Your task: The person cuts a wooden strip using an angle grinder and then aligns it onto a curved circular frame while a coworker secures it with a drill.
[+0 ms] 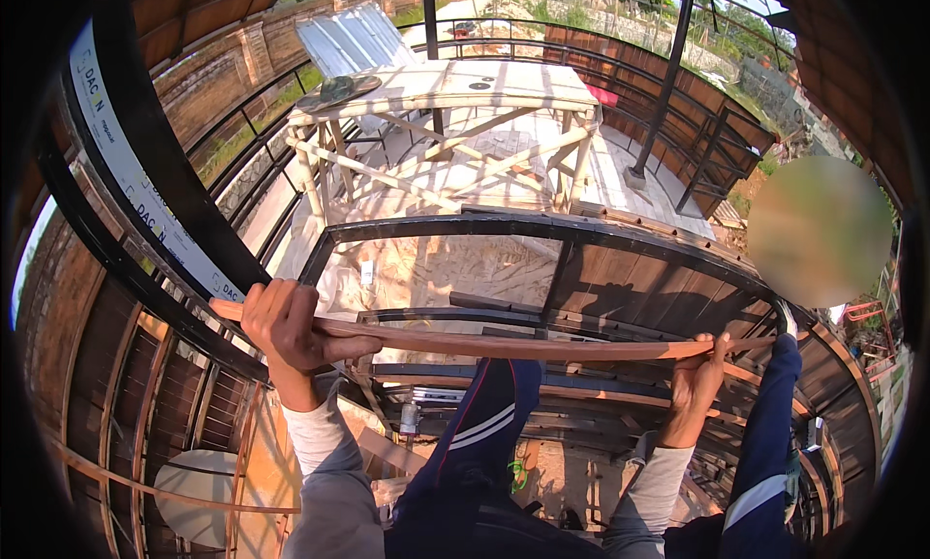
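A long reddish-brown wooden strip [504, 345] runs crosswise in front of me, slightly bowed. My left hand [291, 326] is closed round it near its left end, the thumb lying along the strip. Toward the right end, my right hand [696, 370] pinches the strip between thumb and fingers. Just beyond the strip stands a black metal frame [446, 226], its right part filled with dark wooden boards [639, 288]. My bent leg [489, 423], in navy trousers with white stripes, is below the strip. Beside my left hand curves a black beam with a white printed band [145, 196].
Ahead is a pale wooden table [446, 82] with crossed braces and a dark disc [339, 91]. A corrugated metal sheet [354, 44] leans behind it. A black post [668, 84] rises at the right. A navy-clad limb [770, 433] reaches up to the frame's right edge.
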Available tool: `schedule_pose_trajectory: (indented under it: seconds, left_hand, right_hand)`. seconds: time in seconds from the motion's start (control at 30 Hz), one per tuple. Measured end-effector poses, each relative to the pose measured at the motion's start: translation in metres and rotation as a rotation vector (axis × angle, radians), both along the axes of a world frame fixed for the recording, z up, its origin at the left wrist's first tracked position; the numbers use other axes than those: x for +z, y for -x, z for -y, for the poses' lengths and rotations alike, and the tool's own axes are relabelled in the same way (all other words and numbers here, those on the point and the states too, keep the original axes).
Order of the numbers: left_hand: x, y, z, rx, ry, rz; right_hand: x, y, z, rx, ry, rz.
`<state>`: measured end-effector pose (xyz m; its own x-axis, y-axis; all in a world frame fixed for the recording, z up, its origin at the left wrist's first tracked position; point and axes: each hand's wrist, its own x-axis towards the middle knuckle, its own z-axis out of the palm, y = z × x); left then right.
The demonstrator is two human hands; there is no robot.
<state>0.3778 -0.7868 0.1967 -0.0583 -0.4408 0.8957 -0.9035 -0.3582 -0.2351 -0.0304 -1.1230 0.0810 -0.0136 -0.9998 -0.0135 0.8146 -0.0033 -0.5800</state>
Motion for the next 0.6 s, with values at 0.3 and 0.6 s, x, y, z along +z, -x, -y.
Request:
schedule_pose_trajectory:
  seconds: [0.3,0.6]
  left_hand:
    - [0.009,-0.015,0.035,0.001,-0.056,-0.085]
    - [-0.063,-0.037,0.054,-0.003,-0.218,-0.184]
  right_hand:
    - [0.004,-0.007,0.013,-0.076,-0.023,0.021]
    - [0.008,-0.008,0.025,-0.155,-0.022,0.026]
